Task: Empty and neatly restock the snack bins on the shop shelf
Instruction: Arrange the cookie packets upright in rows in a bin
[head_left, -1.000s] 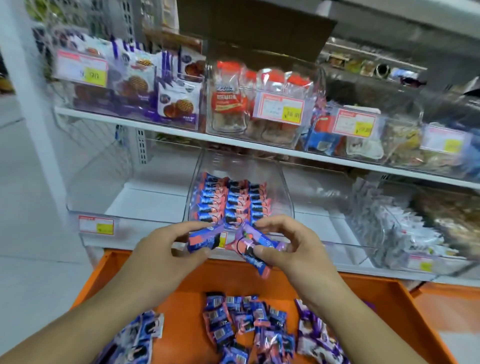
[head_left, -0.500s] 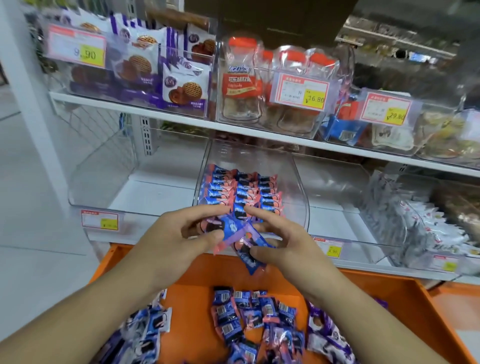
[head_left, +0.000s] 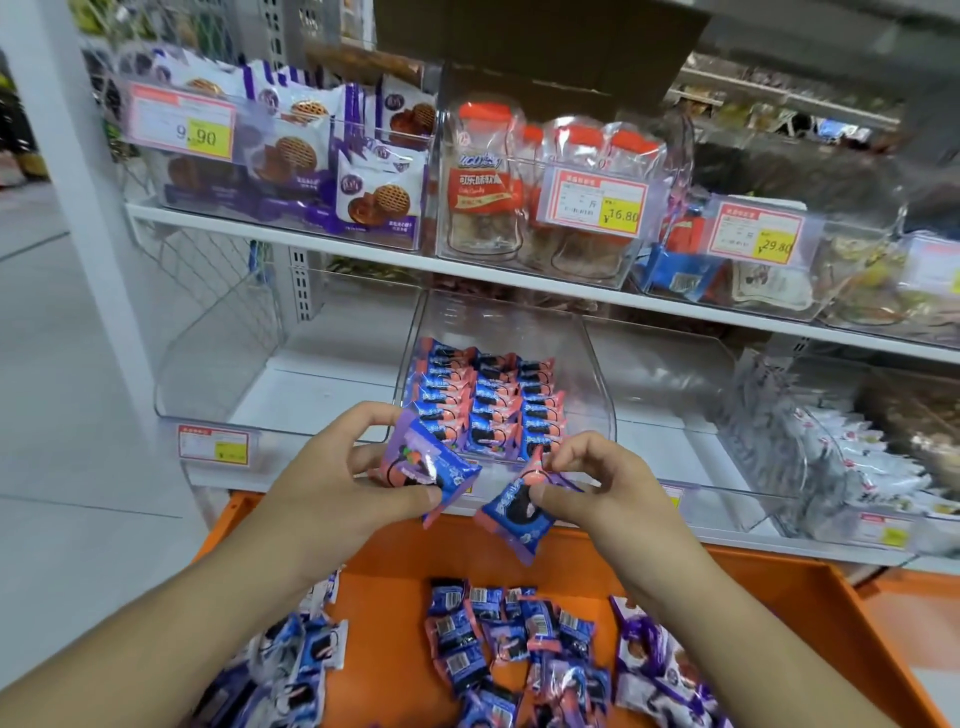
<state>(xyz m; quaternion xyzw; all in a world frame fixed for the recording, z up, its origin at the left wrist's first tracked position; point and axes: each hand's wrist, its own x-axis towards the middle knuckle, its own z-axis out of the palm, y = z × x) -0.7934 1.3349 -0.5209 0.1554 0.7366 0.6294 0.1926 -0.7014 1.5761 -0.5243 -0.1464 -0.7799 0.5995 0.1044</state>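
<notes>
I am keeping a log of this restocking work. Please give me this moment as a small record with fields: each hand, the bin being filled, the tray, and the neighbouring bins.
left hand: left hand grips one blue-and-pink wrapped cookie packet
right hand: right hand pinches a second blue-and-pink packet by its top edge
bin being filled: clear plastic bin on the lower shelf, three neat rows of packets
tray: orange tray below the hands, loose packets scattered in it
neighbouring bin: clear bin on the left shows no packets

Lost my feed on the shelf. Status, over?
Left hand grip on one pink-and-blue cookie packet; right hand grip on another packet. Clear plastic bin part filled, three neat rows. Nothing in the way.
</notes>
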